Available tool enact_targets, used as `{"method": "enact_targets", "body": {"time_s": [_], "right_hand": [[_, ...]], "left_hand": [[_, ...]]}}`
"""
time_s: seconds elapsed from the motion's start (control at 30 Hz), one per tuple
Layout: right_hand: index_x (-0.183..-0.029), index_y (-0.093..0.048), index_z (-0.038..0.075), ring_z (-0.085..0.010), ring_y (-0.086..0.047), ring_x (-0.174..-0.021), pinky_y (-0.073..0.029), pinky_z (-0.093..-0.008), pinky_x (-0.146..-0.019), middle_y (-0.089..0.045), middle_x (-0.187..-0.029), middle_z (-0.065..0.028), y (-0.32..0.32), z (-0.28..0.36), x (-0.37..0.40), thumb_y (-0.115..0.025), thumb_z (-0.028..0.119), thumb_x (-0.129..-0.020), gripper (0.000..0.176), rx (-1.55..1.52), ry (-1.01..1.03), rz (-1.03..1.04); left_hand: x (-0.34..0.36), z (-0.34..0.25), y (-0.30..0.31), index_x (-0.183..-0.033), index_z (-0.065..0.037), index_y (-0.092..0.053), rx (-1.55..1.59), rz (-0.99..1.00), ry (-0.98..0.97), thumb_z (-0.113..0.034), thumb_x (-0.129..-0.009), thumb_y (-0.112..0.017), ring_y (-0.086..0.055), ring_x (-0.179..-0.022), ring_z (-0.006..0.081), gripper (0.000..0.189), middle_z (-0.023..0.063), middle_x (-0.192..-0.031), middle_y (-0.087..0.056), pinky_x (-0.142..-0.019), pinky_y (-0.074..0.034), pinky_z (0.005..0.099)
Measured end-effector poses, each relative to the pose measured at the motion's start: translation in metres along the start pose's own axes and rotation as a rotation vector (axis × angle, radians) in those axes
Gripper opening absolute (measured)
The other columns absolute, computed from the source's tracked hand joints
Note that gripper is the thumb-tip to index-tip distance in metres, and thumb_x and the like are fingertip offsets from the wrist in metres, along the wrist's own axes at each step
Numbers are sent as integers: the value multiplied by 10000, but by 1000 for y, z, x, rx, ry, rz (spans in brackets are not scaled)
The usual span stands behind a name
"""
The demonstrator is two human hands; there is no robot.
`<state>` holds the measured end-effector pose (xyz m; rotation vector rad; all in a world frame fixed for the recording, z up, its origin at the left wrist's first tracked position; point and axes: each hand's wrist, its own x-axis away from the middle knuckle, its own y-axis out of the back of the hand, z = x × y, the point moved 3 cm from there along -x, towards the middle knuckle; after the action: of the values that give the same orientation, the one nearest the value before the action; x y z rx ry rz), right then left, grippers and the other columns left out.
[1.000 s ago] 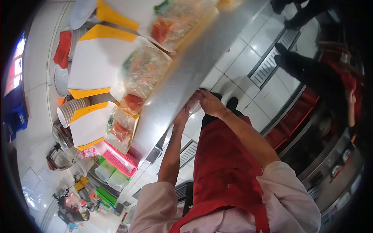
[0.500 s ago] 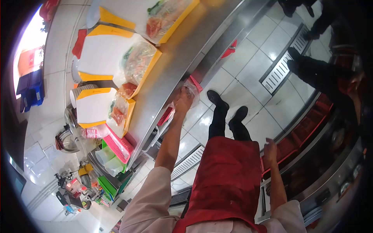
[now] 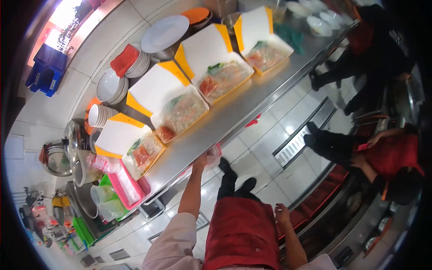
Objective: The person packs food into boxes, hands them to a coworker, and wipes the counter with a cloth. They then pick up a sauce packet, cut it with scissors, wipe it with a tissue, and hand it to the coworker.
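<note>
Clear plastic bag [image 3: 215,155]: at worktop [image 3: 198,145] near edge, mid-length, over floor side, w/ a bit of pink-red by it. L hand [image 3: 201,160] is right at it; fingers mostly hidden, so can't tell how far its grip is closed or if it has hold of bag. R hand [image 3: 282,213] well apart, nr right side of red apron [image 3: 243,236], fingers loosely open, nothing seen in it.

Four open boxes [image 3: 159,92] in a row along worktop, lids laid back to far side, bagged food [image 3: 184,110] in each. Bare steel strip btwn boxes and near edge. Pink basket [image 3: 127,184] just beside leftmost box, close to left end; cups [image 3: 100,115], bowls [image 3: 110,86] & plate [image 3: 165,34] behind boxes. Floor [image 3: 265,155] open btwn worktop and co-worker [image 3: 387,155] at right.
</note>
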<state>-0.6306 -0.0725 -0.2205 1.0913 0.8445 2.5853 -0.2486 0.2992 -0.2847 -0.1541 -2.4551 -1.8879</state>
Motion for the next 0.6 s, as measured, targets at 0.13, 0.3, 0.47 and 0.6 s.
{"method": "enact_targets", "body": {"time_s": [0.13,0.3,0.47,0.6], "right_hand": [[-1073,-643,13,-380,-670,-855,-533,-437,-769,-693,-900,-210,24,19,0,-560,124,-849,263,148,7,-31],[-1075,-647,11,-371,-675,-871,-533,-444,-800,-694,-928,-213,39,40,-3,-583,178,-833,301,246,-49,-2],[-1125,-640,34,-337,-694,-877,-548,-406,-807,-707,-990,-177,40,78,-24,-611,223,-845,339,281,19,105],[-1148,-641,56,-326,-687,-927,-537,-401,-843,-712,-1013,-154,44,124,-43,-597,242,-860,346,239,53,62]], "left_hand": [[-2,11,-41,-1159,-48,-648,28,35,-67,-319,-901,-552,-596,-1077,442,386,258,-1146,-635,-980,-441,503],[-5,4,-40,-1142,-45,-652,80,33,-98,-315,-899,-561,-601,-1059,437,375,253,-1132,-638,-966,-450,495],[-8,-4,-27,-1127,-46,-656,106,65,-81,-311,-899,-562,-606,-1042,426,362,240,-1118,-644,-953,-457,489],[-7,4,-19,-1114,-47,-658,130,99,-78,-308,-899,-563,-609,-1029,418,351,229,-1107,-648,-942,-462,484]]}}
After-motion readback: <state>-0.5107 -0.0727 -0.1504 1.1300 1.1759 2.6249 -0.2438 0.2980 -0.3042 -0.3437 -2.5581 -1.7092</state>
